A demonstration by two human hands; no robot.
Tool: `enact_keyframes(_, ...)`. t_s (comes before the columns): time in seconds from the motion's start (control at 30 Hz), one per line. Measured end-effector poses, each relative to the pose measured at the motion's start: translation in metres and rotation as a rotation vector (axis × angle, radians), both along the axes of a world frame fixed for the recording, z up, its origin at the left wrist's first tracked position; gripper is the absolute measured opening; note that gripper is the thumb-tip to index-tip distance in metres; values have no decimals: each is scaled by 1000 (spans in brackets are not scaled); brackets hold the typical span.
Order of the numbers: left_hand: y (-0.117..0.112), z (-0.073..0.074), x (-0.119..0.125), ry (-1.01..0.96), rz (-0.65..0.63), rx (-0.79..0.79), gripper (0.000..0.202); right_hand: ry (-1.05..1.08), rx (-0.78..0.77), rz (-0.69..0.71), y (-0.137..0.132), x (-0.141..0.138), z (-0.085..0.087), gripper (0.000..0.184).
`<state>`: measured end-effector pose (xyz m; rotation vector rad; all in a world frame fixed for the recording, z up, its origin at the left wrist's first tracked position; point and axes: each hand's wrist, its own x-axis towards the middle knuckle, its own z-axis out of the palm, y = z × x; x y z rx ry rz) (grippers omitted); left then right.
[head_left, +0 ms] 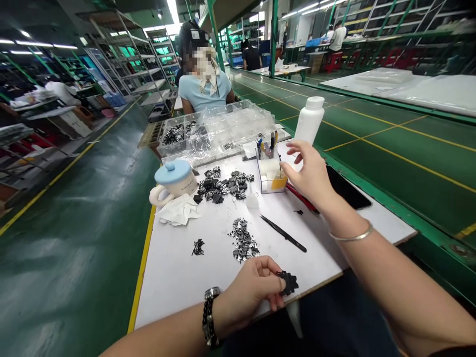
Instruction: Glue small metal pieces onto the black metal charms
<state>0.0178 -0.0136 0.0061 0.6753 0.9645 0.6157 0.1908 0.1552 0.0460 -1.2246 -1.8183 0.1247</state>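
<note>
Near the table's front edge, my left hand (256, 283) is closed on a small black plastic part (289, 282), pinched between thumb and fingers. My right hand (308, 171) hovers beside a clear organizer box (273, 186) holding white material and tools, its fingers curled but apart, with nothing visible between them. Just beyond my left hand lies a heap of small shiny black and silver pieces (243, 240). Black tweezers (283, 233) rest to the right of that heap. Farther back is a pile of black parts (223, 187). A little cluster of black bits (198, 247) sits at left.
A blue-lidded mug (176, 178) and crumpled tissue (178, 210) stand at left. Divided clear plastic trays (226, 126) fill the back. At right are a white bottle (309, 121), a red-handled tool (303, 199) and a dark flat device (347, 188). A person (206, 89) sits beyond the trays.
</note>
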Motion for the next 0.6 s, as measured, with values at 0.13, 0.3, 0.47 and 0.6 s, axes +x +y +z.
enact_keyframes(0.13, 1, 1, -1, -4, -3, -1, 21, -99, -12, 22, 17, 11, 2, 21)
enact_keyframes(0.3, 2, 0, -1, -17, -11, -1, 20, -160, 2, -23, 17, 5, -8, 26)
enact_keyframes(0.47, 2, 0, -1, -23, -13, -4, 19, -188, 32, -5, 16, 1, -6, 29)
enact_keyframes(0.6, 3, 1, -1, -15, -19, -12, 18, -165, 85, -29, 21, 0, -8, 23)
